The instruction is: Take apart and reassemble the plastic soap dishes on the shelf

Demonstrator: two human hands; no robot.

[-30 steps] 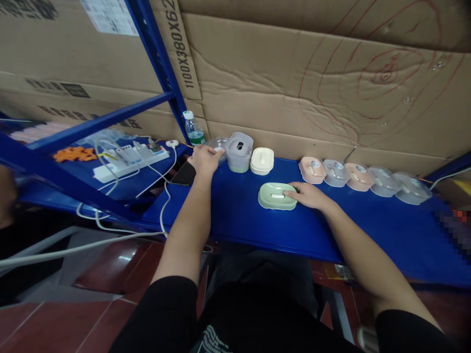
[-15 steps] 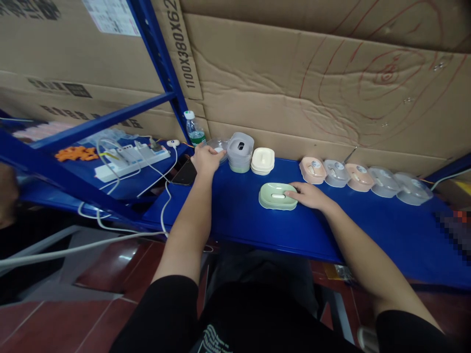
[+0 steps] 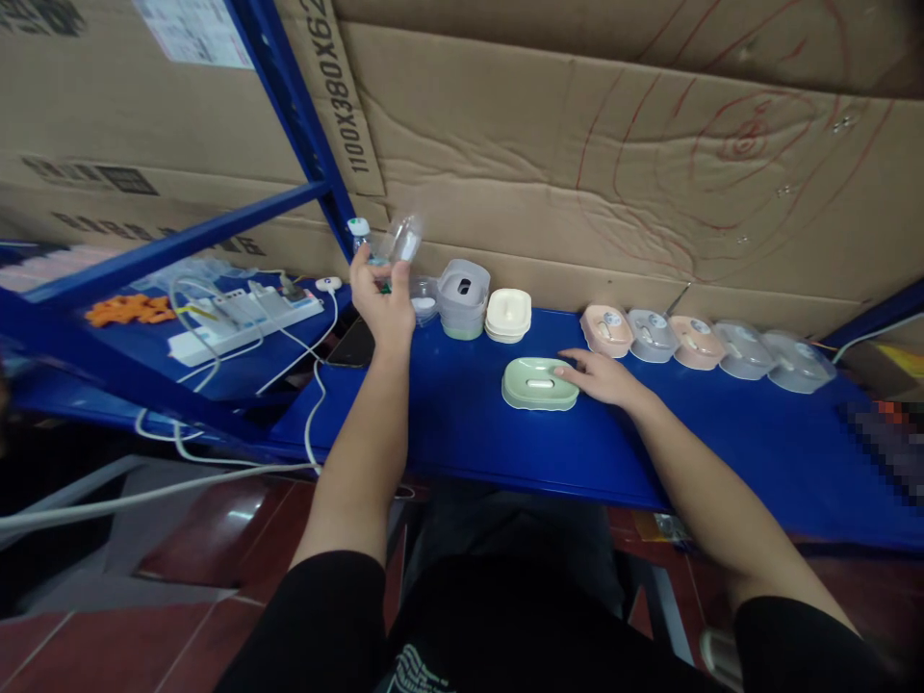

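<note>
My left hand [image 3: 382, 303] is raised at the back left, its fingers closed on a clear plastic cover [image 3: 401, 239] tilted up above the table. Just below it sits a clear round dish [image 3: 423, 300] with something white inside. A light-green oval box [image 3: 540, 383] with a pale bar on top lies in front of me. At its right end, my right hand [image 3: 598, 375] rests the thumb on the top edge, the other fingers loosely stretched out. Stacked grey translucent pieces [image 3: 463, 298] and stacked cream pieces [image 3: 509, 316] stand behind.
Along the back right runs a row of peach boxes [image 3: 604, 329] and grey boxes [image 3: 655, 335] under clear covers. A water bottle [image 3: 359, 231], a dark phone-like slab [image 3: 352, 345], a white power strip [image 3: 245, 325] and loose cables are at left. Cardboard [image 3: 505, 144] backs the blue table [image 3: 462, 433].
My left hand has lifted a clear cover up from the round dish beside the grey stack. My right hand stays at the green box, its fingers looser. The view has shifted slightly.
</note>
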